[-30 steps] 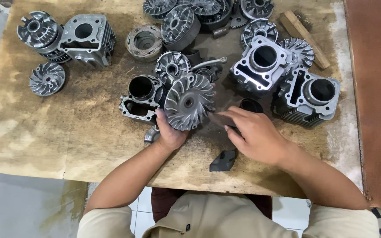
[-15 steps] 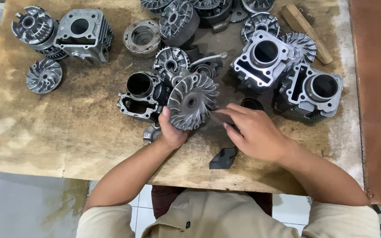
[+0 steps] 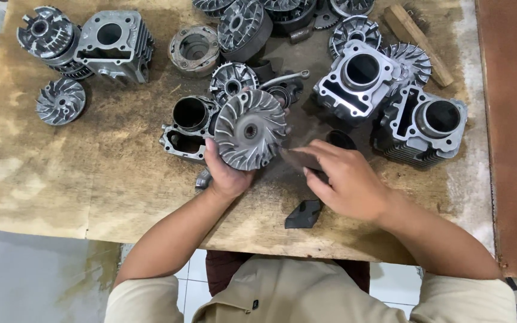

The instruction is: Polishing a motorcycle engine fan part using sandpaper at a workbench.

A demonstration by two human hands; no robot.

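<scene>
Head view looks straight down on a worn, stained wooden table (image 3: pixel 91 179) crowded with grey engine parts; pale floor shows to the left of it and below, a rust-brown surface (image 3: pixel 510 119) to the right.

Far to the left of the left hand's grip lie a small finned disc (image 3: pixel 60 100), a round clutch-like part (image 3: pixel 48 34) and a cylinder block (image 3: pixel 113 43). Just left of that grip, and touching the held part, sits a dark open-bored cylinder (image 3: pixel 188 124).

Left hand (image 3: pixel 227 173) has its grip closed around the lower edge of a finned metal pulley disc (image 3: pixel 251 129), thumb on the left rim, fingers behind; the disc is tilted up off the table, face toward the camera.

Between the two grips the table is dark and greasy, and a small black wedge-shaped piece (image 3: pixel 304 213) lies just below them.

Right hand (image 3: pixel 345 179) has its grip pinched shut on a dark, thin piece (image 3: pixel 303 159), blurred, whose tip points at the disc's right rim; whether it touches the rim I cannot tell.

Up and to the right of this grip stand two large cylinder blocks (image 3: pixel 360 81) (image 3: pixel 426 122), another finned disc (image 3: pixel 411 58) and a wooden block (image 3: pixel 417 36).
</scene>
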